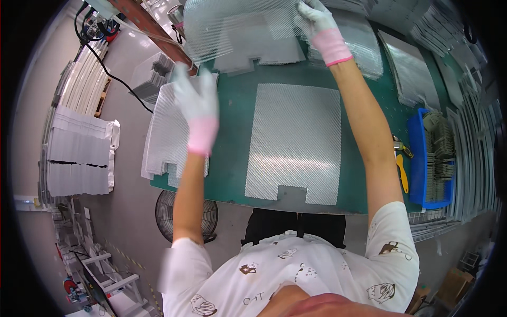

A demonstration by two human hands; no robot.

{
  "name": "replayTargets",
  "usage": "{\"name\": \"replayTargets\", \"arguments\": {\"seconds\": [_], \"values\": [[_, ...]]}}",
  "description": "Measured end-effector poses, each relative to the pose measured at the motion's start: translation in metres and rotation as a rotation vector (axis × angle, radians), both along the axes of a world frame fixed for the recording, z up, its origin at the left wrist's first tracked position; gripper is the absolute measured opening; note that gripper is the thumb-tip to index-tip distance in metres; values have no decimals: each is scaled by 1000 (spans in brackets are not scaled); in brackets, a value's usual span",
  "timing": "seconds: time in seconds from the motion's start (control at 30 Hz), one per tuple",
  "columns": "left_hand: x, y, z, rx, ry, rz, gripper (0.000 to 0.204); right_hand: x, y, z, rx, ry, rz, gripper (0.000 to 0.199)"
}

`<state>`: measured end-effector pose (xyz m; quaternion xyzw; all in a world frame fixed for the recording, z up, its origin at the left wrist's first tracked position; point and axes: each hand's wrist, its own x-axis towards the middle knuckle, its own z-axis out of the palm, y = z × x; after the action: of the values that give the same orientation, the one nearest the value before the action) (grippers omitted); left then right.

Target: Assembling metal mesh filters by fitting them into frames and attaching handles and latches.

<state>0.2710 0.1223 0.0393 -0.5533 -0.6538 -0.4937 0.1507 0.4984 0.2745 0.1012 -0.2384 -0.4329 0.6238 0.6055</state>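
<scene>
Right hand (319, 21) pinches the top corner of a mesh sheet (237, 26) lifted over the table's far edge; left hand (196, 100) is released, fingers spread, just below it. Mid-lift, it seems. Another notched mesh panel (296, 142) lies flat on the green table (235, 158).

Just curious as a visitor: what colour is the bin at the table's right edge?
The bin is bright blue, seen best in the head view.

White gloves with pink cuffs; white cartoon-print T-shirt, short sleeves
</scene>
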Motion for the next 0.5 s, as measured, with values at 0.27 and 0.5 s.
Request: {"name": "replayTargets", "arguments": {"seconds": [0.27, 0.5], "values": [[-60, 176, -10, -636, -514, -206, 61, -31, 90, -68, 146, -1545, -359, 28], [-79, 215, -16, -839, -93, -243, 41, -30, 108, -68, 212, -1704, -224, 28]]}}
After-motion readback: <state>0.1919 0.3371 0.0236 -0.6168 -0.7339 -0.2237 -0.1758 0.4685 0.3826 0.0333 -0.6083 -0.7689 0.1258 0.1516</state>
